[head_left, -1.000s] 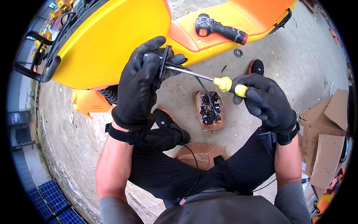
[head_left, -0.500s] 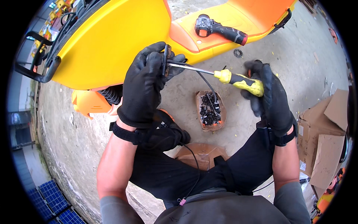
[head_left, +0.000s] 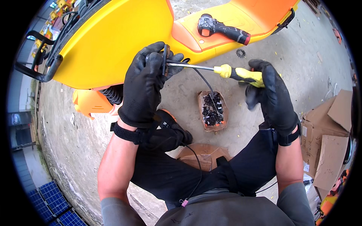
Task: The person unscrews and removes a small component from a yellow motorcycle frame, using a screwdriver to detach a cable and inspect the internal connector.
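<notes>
My left hand [head_left: 141, 83], in a black glove, grips a small dark flat plate-like part [head_left: 166, 60] held on edge; its exact kind is not clear. A black cable [head_left: 203, 79] runs from beside this part down toward a small carton. The screwdriver [head_left: 233, 72], with a yellow and black handle, lies nearly level, its shaft reaching the plate; the tip is hidden there. Around the handle's end is my gloved right hand [head_left: 277, 98], palm against the butt and a lower finger smeared by motion.
The yellow-orange scooter body [head_left: 102, 45] stands just ahead. A cordless power tool [head_left: 222, 29] lies on its orange footboard. On the floor sit the small open carton [head_left: 201, 113] of black parts, a black toothed ring [head_left: 240, 53] and, at right, a large cardboard box [head_left: 320, 132].
The screwdriver has shifted slightly left, and its handle looks turned. My right hand's fingers have moved around the handle's end. My left hand and the plate have moved a little left.
</notes>
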A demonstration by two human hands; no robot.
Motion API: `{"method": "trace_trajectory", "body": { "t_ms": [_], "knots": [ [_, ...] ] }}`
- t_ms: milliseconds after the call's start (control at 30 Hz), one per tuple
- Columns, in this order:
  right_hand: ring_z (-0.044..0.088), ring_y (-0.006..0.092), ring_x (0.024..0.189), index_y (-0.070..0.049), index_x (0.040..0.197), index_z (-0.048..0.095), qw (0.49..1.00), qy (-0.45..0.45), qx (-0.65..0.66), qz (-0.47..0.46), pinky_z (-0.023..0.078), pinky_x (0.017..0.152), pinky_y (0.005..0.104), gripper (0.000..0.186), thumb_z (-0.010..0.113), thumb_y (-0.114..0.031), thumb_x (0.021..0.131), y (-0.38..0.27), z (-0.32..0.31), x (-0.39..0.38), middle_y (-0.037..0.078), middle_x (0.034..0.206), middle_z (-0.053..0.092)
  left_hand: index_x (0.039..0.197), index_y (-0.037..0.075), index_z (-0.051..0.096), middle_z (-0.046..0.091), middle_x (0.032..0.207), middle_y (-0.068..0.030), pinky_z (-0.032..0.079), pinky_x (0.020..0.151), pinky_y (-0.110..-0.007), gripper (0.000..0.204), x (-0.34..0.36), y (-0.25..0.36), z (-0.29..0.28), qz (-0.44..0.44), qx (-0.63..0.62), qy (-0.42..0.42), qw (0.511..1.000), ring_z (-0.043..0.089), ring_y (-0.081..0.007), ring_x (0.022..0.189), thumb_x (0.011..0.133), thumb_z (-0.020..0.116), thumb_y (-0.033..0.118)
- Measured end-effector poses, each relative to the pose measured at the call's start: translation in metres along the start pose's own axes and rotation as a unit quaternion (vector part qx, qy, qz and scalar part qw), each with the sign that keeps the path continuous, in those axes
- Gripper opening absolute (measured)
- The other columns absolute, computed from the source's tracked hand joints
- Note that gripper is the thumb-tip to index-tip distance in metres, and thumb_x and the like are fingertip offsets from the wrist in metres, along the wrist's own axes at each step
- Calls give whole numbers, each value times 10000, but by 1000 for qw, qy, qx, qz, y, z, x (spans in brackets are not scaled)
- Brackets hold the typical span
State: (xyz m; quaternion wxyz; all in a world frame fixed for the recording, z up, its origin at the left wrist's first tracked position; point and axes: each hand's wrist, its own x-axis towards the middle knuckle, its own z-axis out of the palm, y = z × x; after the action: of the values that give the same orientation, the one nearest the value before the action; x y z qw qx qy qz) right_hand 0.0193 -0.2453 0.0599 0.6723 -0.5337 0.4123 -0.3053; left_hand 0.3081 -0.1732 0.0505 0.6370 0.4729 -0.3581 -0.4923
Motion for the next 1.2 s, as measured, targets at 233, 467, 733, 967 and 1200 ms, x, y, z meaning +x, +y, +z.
{"method": "trace_trajectory", "body": {
  "t_ms": [233,467,733,967,1200],
  "knots": [
    [559,79,706,-33,1214,555,993,4,-45,-105,458,632,234,322,551,-300,1035,11,-3,3,63,969,599,1324,-21,518,600,1241,-163,504,1065,-427,367,1,-2,-2,3,-23,-7,1000,617,-336,1212,1079,450,244],
    [603,86,857,-19,1243,579,992,61,-14,-107,515,713,222,327,579,-266,1029,9,9,3,69,1004,571,1327,-28,515,603,1230,-162,513,1055,-421,378,1,-4,2,-11,-18,-6,1000,624,-338,1202,1075,459,249],
    [551,97,746,-17,1291,519,994,38,-17,-97,456,644,255,363,568,-259,1024,9,-1,3,55,987,590,1331,-30,512,593,1243,-162,521,1045,-412,383,1,-6,-3,-1,-39,-20,999,623,-332,1203,1078,451,250],
    [596,102,696,-40,1260,558,990,71,-105,-54,496,629,244,334,542,-290,1040,5,9,1,71,1013,583,1331,-32,510,593,1240,-160,524,1043,-416,380,1,-5,-2,-8,-44,-21,999,622,-325,1203,1079,448,246],
    [592,102,717,-42,1246,534,996,10,-4,-89,483,647,250,363,624,-286,993,9,-4,3,69,994,597,1333,-30,504,593,1226,-157,534,1032,-415,373,0,-3,0,-19,-35,-9,999,628,-325,1193,1082,440,239]
  ]
}}
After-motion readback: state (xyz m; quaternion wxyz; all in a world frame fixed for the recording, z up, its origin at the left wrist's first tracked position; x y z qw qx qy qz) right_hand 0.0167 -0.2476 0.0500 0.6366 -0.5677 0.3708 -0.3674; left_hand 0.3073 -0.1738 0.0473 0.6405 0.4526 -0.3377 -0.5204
